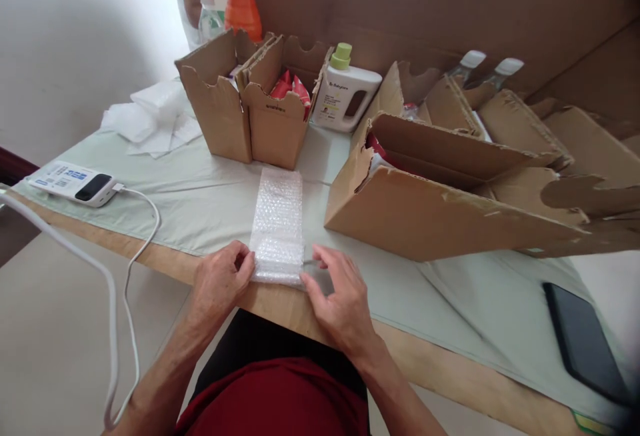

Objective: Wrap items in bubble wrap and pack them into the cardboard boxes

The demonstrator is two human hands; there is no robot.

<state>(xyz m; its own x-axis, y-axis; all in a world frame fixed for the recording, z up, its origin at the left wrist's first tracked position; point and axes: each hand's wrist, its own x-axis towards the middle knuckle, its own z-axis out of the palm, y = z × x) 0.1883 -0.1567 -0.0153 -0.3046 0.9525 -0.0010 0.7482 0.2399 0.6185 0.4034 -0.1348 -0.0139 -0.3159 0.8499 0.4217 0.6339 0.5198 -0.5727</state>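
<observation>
With the left hand [220, 277], pinching the near left edge of the bubble wrap [278, 223], lying at the table [450, 371]'s near edge. Probably handling as light, soft and springy; best gripping by the near corners. With the right hand [343, 299], spreading thumb from fingers, arching beside the right corner.
</observation>
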